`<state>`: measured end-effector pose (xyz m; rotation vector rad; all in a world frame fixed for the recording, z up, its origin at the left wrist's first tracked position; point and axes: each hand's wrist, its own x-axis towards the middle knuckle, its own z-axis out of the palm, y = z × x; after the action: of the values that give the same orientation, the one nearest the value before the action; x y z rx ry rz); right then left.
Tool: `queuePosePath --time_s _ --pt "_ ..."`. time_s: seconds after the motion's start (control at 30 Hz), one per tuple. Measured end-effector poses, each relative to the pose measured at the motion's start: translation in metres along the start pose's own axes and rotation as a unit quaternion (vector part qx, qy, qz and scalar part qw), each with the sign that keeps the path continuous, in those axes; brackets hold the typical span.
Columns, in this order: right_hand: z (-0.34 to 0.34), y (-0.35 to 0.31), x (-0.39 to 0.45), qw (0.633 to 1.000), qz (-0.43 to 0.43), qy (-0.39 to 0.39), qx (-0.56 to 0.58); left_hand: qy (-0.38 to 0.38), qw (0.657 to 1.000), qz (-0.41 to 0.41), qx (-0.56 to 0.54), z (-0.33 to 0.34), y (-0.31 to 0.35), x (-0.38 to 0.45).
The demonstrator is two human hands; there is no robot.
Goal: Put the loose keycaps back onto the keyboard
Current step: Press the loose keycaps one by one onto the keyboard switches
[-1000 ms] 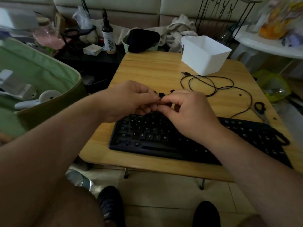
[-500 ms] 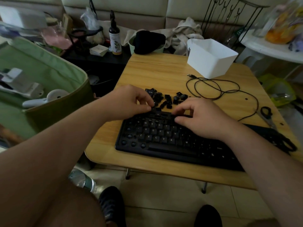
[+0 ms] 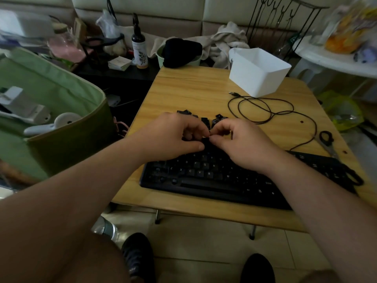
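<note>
Both hands, left hand [image 3: 173,137] and right hand [image 3: 240,144], pinch one light, rigid, slippery keycap [image 3: 206,139] by its side edges over the keyboard's [image 3: 204,180] far rows

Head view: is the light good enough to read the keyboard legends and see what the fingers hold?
Head view: dim and soft; keyboard legends readable only mid-board, right end lost in shadow; left hand and right hand meet fingertips over the top rows, what they pinch is too dark to tell; wide-angle bends the table edges.
</note>
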<state>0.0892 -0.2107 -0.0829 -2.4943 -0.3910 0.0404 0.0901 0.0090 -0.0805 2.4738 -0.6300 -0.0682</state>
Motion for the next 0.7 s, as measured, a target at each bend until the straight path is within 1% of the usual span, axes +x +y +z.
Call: queuePosePath --time_s 0.1,0.2,0.27,0.37,0.4,0.47,0.5,0.57,0.63,0.7 --pt "-0.002 0.0 0.001 0.992 0.032 0.003 0.119 0.036 0.999 0.02 -0.01 0.001 0.002 0.001" --pt "-0.004 -0.004 -0.002 0.973 0.052 0.007 0.223 0.064 0.997 0.034 -0.038 0.003 0.006 0.001" --pt "-0.004 -0.009 -0.004 0.962 0.068 0.001 0.264 0.067 0.994 0.003 -0.08 0.0 0.011 -0.001" --pt "-0.004 -0.014 -0.009 0.946 0.085 -0.021 0.311 0.042 0.983 -0.069 -0.167 -0.006 0.016 -0.005" --pt "-0.005 -0.014 -0.011 0.953 0.076 -0.019 0.291 0.032 0.976 -0.089 -0.198 -0.008 0.016 -0.007" --pt "-0.008 -0.014 -0.015 0.982 0.026 0.014 0.186 0.014 0.963 -0.118 -0.242 -0.012 0.013 -0.009" --pt "-0.01 -0.014 -0.017 0.99 -0.007 0.037 0.132 0.007 0.959 -0.128 -0.251 -0.014 0.01 -0.011" --pt "-0.012 -0.016 -0.022 0.994 -0.065 0.064 0.054 -0.006 0.956 -0.139 -0.259 -0.017 0.006 -0.014" --pt "-0.011 -0.02 -0.026 0.99 -0.119 0.073 -0.013 -0.012 0.955 -0.139 -0.261 -0.02 0.002 -0.018" --pt "-0.007 -0.023 -0.027 0.983 -0.158 0.083 -0.05 -0.018 0.957 -0.132 -0.26 -0.023 0.0 -0.023"
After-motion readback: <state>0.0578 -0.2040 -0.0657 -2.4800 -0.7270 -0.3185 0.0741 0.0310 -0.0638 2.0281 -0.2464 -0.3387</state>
